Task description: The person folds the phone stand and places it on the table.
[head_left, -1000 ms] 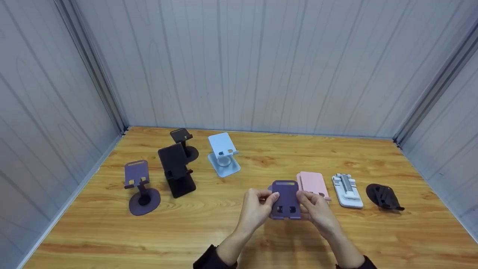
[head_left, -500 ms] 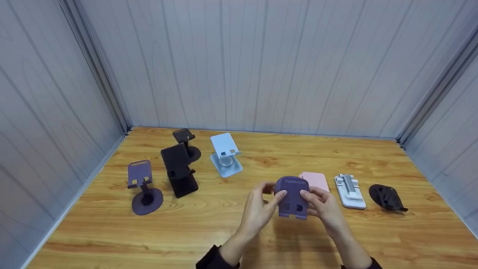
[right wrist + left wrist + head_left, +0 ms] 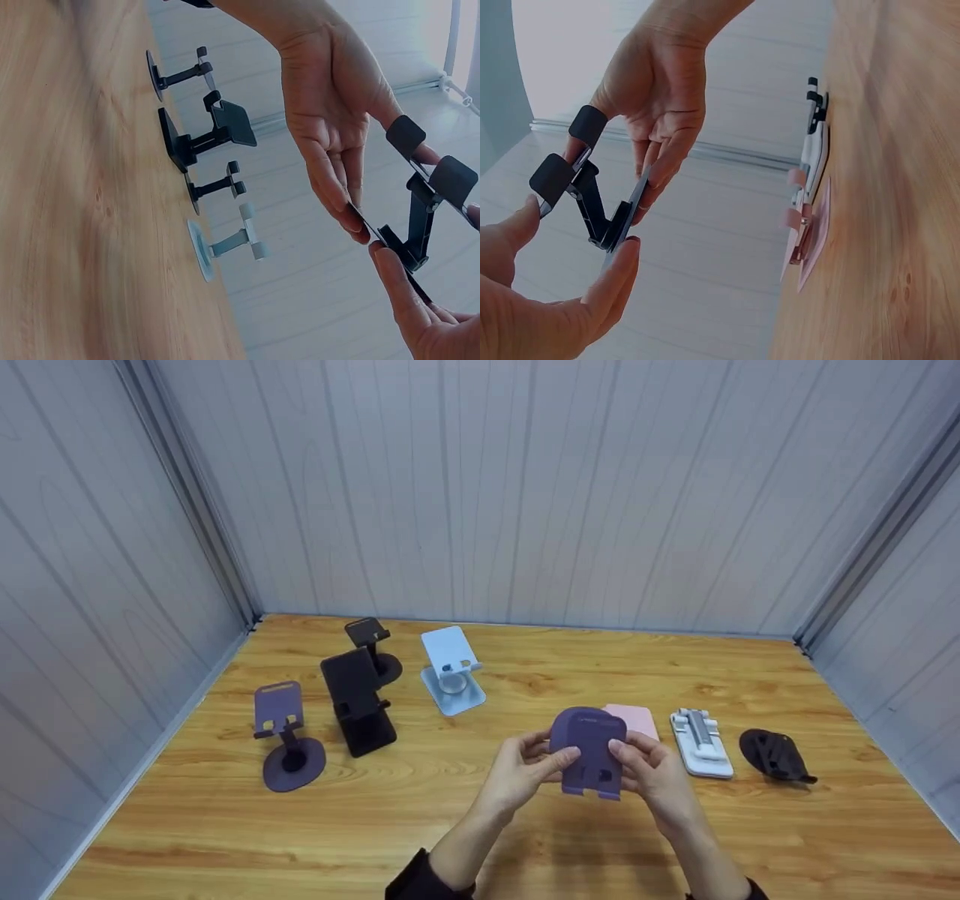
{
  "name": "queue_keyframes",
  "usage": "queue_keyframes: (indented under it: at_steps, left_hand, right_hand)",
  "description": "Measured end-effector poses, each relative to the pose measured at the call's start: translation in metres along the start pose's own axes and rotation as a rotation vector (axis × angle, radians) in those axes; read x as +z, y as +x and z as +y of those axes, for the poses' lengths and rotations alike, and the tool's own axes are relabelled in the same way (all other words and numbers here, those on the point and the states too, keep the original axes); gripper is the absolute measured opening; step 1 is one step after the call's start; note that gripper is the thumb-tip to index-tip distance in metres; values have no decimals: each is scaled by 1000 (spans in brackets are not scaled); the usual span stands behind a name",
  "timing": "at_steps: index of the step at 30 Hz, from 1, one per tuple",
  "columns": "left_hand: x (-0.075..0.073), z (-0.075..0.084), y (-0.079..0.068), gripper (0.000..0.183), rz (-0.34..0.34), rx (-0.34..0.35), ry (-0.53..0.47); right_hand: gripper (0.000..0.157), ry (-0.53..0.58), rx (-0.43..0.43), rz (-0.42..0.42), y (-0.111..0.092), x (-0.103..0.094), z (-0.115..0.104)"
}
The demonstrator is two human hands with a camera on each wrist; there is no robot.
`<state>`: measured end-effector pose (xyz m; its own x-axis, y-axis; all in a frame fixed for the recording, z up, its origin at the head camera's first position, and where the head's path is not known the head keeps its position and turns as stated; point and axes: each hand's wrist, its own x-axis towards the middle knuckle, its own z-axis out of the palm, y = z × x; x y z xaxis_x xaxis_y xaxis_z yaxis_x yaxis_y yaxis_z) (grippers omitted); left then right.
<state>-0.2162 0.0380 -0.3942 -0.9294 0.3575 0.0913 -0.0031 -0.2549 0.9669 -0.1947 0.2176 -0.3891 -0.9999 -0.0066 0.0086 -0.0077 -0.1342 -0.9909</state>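
A purple folding phone stand [image 3: 596, 750] is held up over the table between both hands, its cradle plate facing me with two lower lips. My left hand [image 3: 523, 771] grips its left side, thumb on the front plate and fingers behind. On the other side my right hand [image 3: 654, 780] grips it likewise. In the left wrist view, the dark hinged arm of the stand [image 3: 592, 202] spans a gap between the plate and the base, so it is partly unfolded. The right wrist view shows the same stand [image 3: 420, 217], fingers of both hands on its base.
A pink folded stand [image 3: 631, 720], partly hidden, lies just behind the hands. Right of it are a white folded stand [image 3: 701, 744] and a black folded one [image 3: 776, 756]. Upright stands to the left are purple [image 3: 277, 709], large black [image 3: 356, 697], small black [image 3: 366, 631] and light blue [image 3: 448, 652].
The purple stand has tilted and opened up: its rounded base now shows above and left of the cradle plate. Both hands have shifted slightly right with it.
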Motion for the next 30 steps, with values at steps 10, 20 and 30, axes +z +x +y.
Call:
queue_keyframes:
  at_steps: [10, 20, 30]
  left_hand:
    - [-1, 1, -2, 42, 32, 40, 27]
    - [-1, 1, -1, 38, 102, 19, 68]
    - [-3, -10, 4, 27, 152, 20, 148]
  right_hand:
    - [24, 14, 29, 20, 1, 1, 2]
    - [23, -2, 28, 50, 3, 5, 8]
    - [18, -41, -2, 118, 8, 9, 22]
